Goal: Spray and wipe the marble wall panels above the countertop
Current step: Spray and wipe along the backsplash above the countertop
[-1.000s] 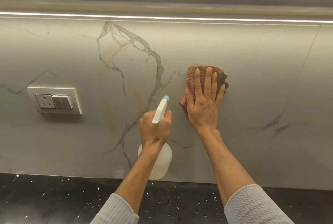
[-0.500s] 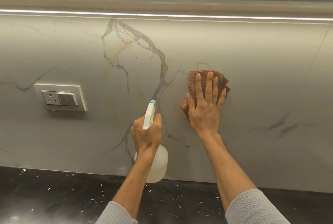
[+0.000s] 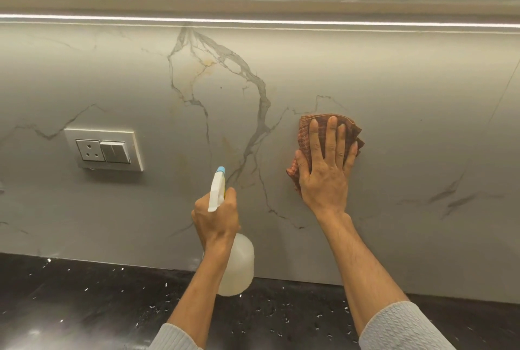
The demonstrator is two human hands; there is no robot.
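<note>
At the far left of the marble wall panel [image 3: 408,76] sat a socket & switch plate [image 3: 104,149], apart from both hands. Next to the right, the left hand [image 3: 216,220] held the spray bottle [image 3: 239,262] by its neck, fingers curled fully round it. Whether a finger lay on the trigger I could not tell, as it was hidden behind the hand. The bottle's long axis ran approx. upright. Its body hung below the fist, just above the black countertop [image 3: 84,307]. The blue nozzle tip [image 3: 221,170] was at the top, aimed up & at the wall near the grey veins [image 3: 259,113]. The tip was close to the marble; if it touched, I cannot say.

Right of that, the right hand [image 3: 326,180] lay flat on the cloth [image 3: 304,138], fingers [image 3: 333,135] straight, spread & pointing up. It pressed the folded brownish cloth against the panel w/o pinching it. The cloth touched the wall to the right of the nozzle and a bit higher, well below the light strip [image 3: 253,22].

My judgement: the next move depended on this side-by-side order. The bottle was nearer the veined part, so spray would land left of the cloth, and the wiping hand would need to go leftwards to meet it. The part further right, toward the seam [image 3: 503,96], was nearer the cloth hand.
</note>
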